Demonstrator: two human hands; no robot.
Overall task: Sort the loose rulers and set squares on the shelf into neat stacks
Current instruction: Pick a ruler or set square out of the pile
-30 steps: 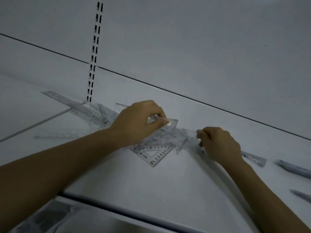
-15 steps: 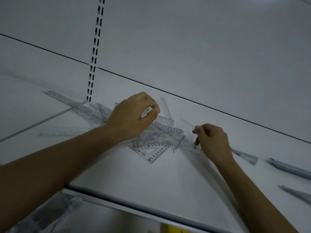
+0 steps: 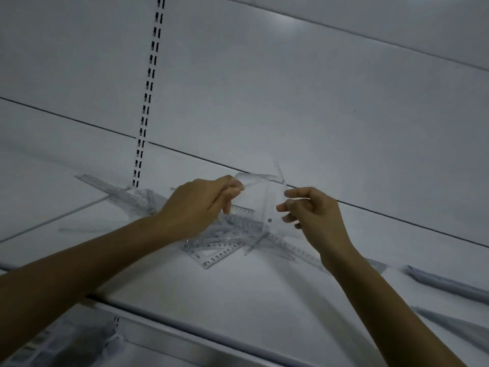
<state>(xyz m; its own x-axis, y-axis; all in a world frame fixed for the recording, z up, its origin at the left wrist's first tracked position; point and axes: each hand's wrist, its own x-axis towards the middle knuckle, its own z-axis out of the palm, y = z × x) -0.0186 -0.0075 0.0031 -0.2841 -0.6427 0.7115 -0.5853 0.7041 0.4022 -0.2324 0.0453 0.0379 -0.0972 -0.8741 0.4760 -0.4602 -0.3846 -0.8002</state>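
Left hand (image 3: 197, 205) and right hand (image 3: 313, 214) pinch clear set squares (image 3: 260, 201) above the pile (image 3: 225, 242); risk: slick, near-invisible plastic slips, dropping back and scattering the heap.

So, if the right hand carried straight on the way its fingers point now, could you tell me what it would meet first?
Probably the clear set square held up between the hands. The right hand points its fingers left at it and may already touch its edge; depth is unclear. Beyond it is the left hand.
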